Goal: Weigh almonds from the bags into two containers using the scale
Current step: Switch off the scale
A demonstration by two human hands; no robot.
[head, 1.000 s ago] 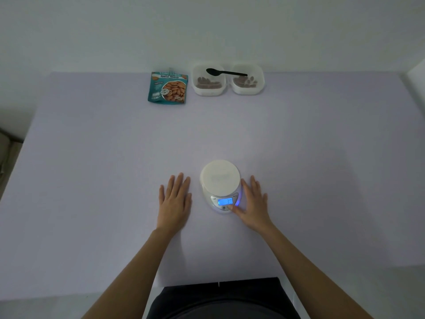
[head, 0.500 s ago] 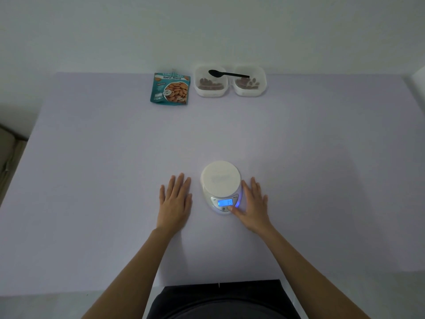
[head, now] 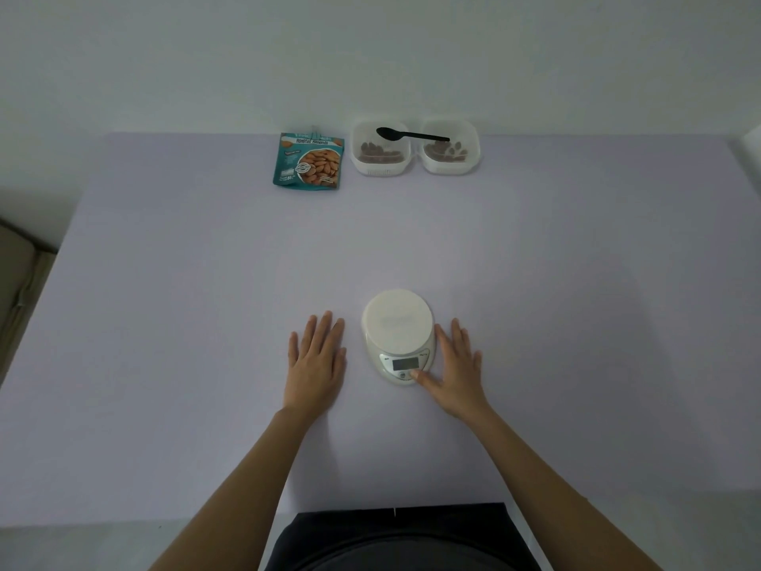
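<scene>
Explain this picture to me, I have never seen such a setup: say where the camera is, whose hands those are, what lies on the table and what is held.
No machine here: a person wears a camera on the head, looking down at their own two hands. The left hand lies flat on the lilac table. The right hand lies flat beside a white kitchen scale, its thumb touching the scale's front by the unlit display. At the far edge are a teal bag of roasted almonds and two clear containers, each with some almonds inside; a black spoon lies across their rims. Neither hand holds anything.
</scene>
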